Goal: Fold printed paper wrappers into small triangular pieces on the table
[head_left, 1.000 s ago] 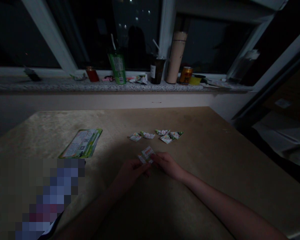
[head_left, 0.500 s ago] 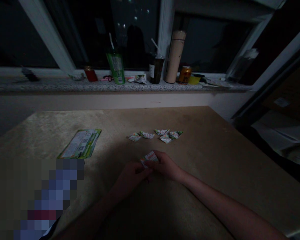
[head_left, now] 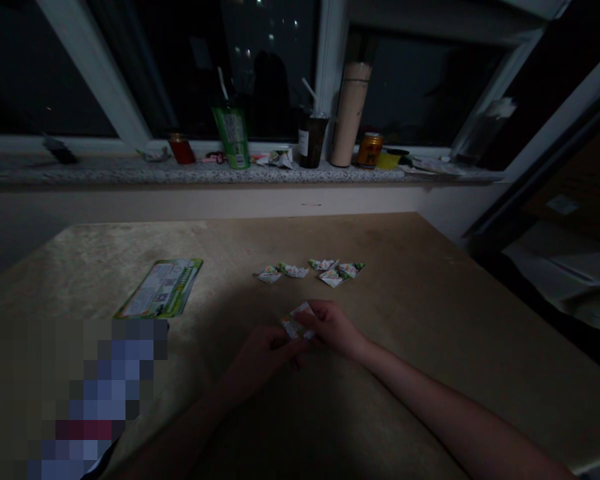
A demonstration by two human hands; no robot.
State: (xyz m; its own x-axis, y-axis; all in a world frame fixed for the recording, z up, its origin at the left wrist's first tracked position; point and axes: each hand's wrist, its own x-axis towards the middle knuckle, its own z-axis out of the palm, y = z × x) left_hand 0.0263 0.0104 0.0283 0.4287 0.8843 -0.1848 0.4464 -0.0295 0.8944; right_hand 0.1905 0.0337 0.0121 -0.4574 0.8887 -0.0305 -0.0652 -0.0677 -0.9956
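A small folded piece of printed paper (head_left: 294, 325), white with green and orange marks, is held just above the table between both hands. My left hand (head_left: 267, 353) pinches its lower left edge, thumb pointing right. From the right side, my right hand (head_left: 333, 327) grips it, with fingers and thumb closed on its upper right part. Beyond the hands lie several folded paper boats, one pair at the left (head_left: 294, 271) and a cluster at the right (head_left: 335, 276). Dim light and shadow blur the fingertips.
A stack of green and white printed sheets (head_left: 163, 290) rests on the table (head_left: 405, 247) at left, beside a pixelated patch. Along the granite sill (head_left: 265, 175) stand a green cup (head_left: 235, 137), a dark cup (head_left: 311, 140), a tall tumbler (head_left: 351, 113) and an orange can (head_left: 370, 150).
My right thumb and fingers have shifted slightly on the folded paper, and a different part of its printed face shows. The left hand, paper boats and sheets look the same.
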